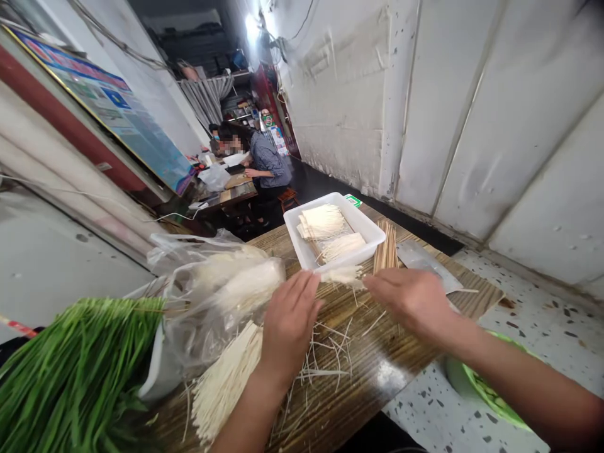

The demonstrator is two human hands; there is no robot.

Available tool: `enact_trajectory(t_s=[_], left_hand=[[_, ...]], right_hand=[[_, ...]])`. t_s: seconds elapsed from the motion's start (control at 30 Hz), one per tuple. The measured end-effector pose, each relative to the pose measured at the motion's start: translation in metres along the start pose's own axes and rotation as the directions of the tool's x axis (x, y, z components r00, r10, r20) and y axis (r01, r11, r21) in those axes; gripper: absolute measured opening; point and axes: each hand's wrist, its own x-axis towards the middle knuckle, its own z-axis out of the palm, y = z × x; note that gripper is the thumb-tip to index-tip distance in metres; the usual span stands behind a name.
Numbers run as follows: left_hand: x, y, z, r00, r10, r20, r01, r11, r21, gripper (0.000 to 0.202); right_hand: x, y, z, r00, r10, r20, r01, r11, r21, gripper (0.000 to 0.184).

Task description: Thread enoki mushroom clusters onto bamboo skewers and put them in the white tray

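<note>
My left hand (290,321) is closed around the near end of a small flat bundle of enoki mushrooms (343,275) above the wooden table. At the bundle's right end, my right hand (410,299) is closed in a pinch; what its fingertips hold is too blurred to make out. Just beyond is a white plastic tub (372,244) with flat enoki portions (323,220) inside. Thin wooden skewers (387,245) lie in a pile right of the tub. A larger pile of loose enoki (226,384) rests under my left forearm.
Left are clear plastic bags (189,308) of pale food and a heap of green chives (80,365). Stray strands (325,358) litter the wooden tabletop (368,358). A flat plastic packet (429,264) lies right. Below stands a green bucket (495,390). Behind, people (268,160) sit at another table.
</note>
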Motion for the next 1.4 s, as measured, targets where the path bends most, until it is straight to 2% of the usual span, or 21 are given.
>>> enact_trajectory(t_s=[0.07, 0.17, 0.3, 0.4, 0.5, 0.6, 0.7, 0.9, 1.07, 1.23, 1.3, 1.4], left_hand=[[-0.012, 0.002, 0.012, 0.999, 0.039, 0.037, -0.039, 0.999, 0.018, 0.038], [-0.041, 0.005, 0.022, 0.994, 0.037, 0.099, -0.04, 0.999, 0.025, 0.032], [-0.08, 0.012, 0.015, 0.98, -0.021, 0.196, 0.025, 1.0, -0.018, 0.035], [-0.099, 0.022, 0.008, 0.975, -0.095, 0.203, 0.094, 0.995, 0.014, 0.043], [-0.111, 0.037, 0.018, 0.964, -0.075, 0.257, 0.06, 0.996, 0.065, 0.049], [-0.118, 0.049, 0.035, 0.921, -0.042, 0.388, 0.006, 0.996, 0.094, 0.057], [-0.122, 0.053, 0.043, 0.902, -0.073, 0.426, 0.032, 0.994, 0.104, 0.062], [-0.128, 0.049, 0.036, 0.898, -0.195, 0.394, 0.163, 0.98, 0.113, 0.061], [-0.13, 0.048, 0.039, 0.937, -0.142, 0.32, 0.124, 0.989, 0.077, 0.061], [-0.132, 0.047, 0.042, 0.935, -0.078, 0.345, 0.084, 0.996, -0.003, 0.057], [-0.132, 0.046, 0.04, 0.933, -0.118, 0.341, 0.129, 0.992, -0.01, 0.055], [-0.131, 0.043, 0.035, 0.935, -0.217, 0.281, 0.227, 0.974, -0.003, 0.055]], right_hand=[[-0.015, -0.007, 0.015, 0.992, -0.121, 0.018, 0.122, 0.984, -0.127, 0.029], [-0.047, -0.02, 0.041, 0.981, -0.181, 0.067, 0.187, 0.977, -0.105, 0.022], [-0.084, -0.034, 0.063, 0.986, -0.114, 0.122, 0.112, 0.993, 0.022, 0.021], [-0.095, -0.039, 0.07, 0.973, -0.058, 0.224, 0.035, 0.994, 0.105, 0.019], [-0.099, -0.042, 0.076, 0.949, -0.032, 0.313, -0.009, 0.992, 0.128, 0.015], [-0.104, -0.043, 0.08, 0.944, 0.011, 0.329, -0.05, 0.993, 0.111, 0.013], [-0.112, -0.04, 0.079, 0.953, 0.029, 0.302, -0.061, 0.993, 0.098, 0.014], [-0.121, -0.033, 0.066, 0.963, 0.03, 0.268, -0.061, 0.992, 0.108, 0.019], [-0.118, -0.034, 0.064, 0.951, 0.04, 0.308, -0.076, 0.991, 0.106, 0.018], [-0.12, -0.034, 0.067, 0.952, 0.047, 0.304, -0.085, 0.99, 0.114, 0.022], [-0.12, -0.033, 0.068, 0.954, 0.045, 0.295, -0.084, 0.989, 0.121, 0.024], [-0.12, -0.032, 0.068, 0.949, 0.057, 0.309, -0.099, 0.988, 0.122, 0.026]])
